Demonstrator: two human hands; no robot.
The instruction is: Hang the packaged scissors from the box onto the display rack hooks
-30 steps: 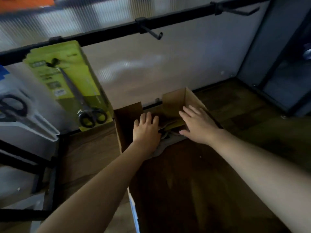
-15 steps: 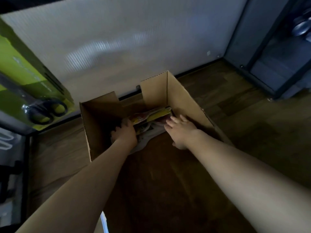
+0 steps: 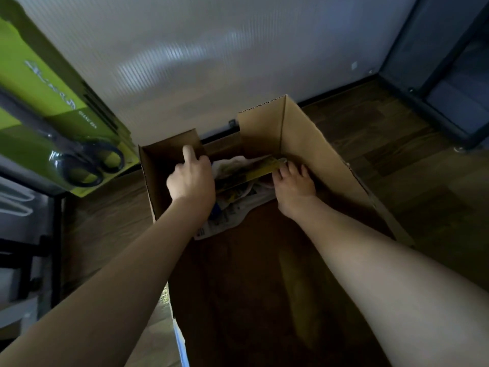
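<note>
An open cardboard box [image 3: 315, 144] stands on the floor below me, and both my hands are inside it. A yellow-green packaged pair of scissors [image 3: 251, 172] lies tilted on its edge on top of other white packages [image 3: 235, 210]. My left hand [image 3: 191, 180] is curled over the package's left end, index finger sticking up. My right hand [image 3: 295, 188] pinches its right end between thumb and fingertips. On the left hangs a green package with black-handled scissors [image 3: 53, 115]; its hook is out of view.
A ribbed white back panel [image 3: 211, 62] rises behind the box. Another white package [image 3: 16, 205] hangs at the lower left above a black frame [image 3: 55, 247]. There is wooden floor [image 3: 397, 154] to the right and a dark cabinet [image 3: 449, 75] in the far right corner.
My view has dropped, so the black rail and hooks are out of frame. Both hands have gone deeper into the box and closed on the ends of the yellow-green package.
</note>
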